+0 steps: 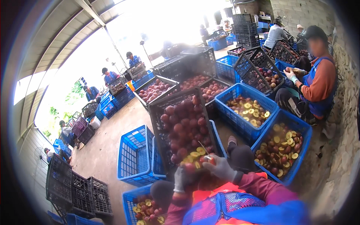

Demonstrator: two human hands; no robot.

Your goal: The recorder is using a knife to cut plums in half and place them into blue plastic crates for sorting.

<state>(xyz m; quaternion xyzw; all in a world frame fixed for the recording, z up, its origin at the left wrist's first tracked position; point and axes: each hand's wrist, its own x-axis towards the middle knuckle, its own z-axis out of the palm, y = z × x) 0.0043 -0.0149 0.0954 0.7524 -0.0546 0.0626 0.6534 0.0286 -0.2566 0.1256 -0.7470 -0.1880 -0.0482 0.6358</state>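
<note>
Gloved and curled, the left hand (182, 178) sits at about six o'clock in the view, its fingers closed round a dark red fruit (190, 167) whose outline is partly hidden, so how tightly it grips I cannot tell. Just beside it at the three o'clock side, the right hand (222, 168), also in a grey glove, is closed on a red plum (208, 160) with a thin blade (203, 147) rising from it toward eleven o'clock. Both hands hover at the near edge of one tilted black crate (157, 112) heaped with whole red plums and a few yellow cut halves. Going left to right across the floor: a stack of black crates (75, 187) at eight o'clock, one blue crate (135, 157) standing on its side at the black crate's nine o'clock, one blue crate (131, 198) of cut fruit at seven o'clock below the hands, then two blue crates of halved, yellow-faced fruit at two and three o'clock, the farther one (234, 93) and the nearer one (300, 127). One seated person in an orange-sleeved top (318, 82) works at two o'clock, holding fruit in gloved hands. At least four more workers in blue sit well apart at ten o'clock.
</note>
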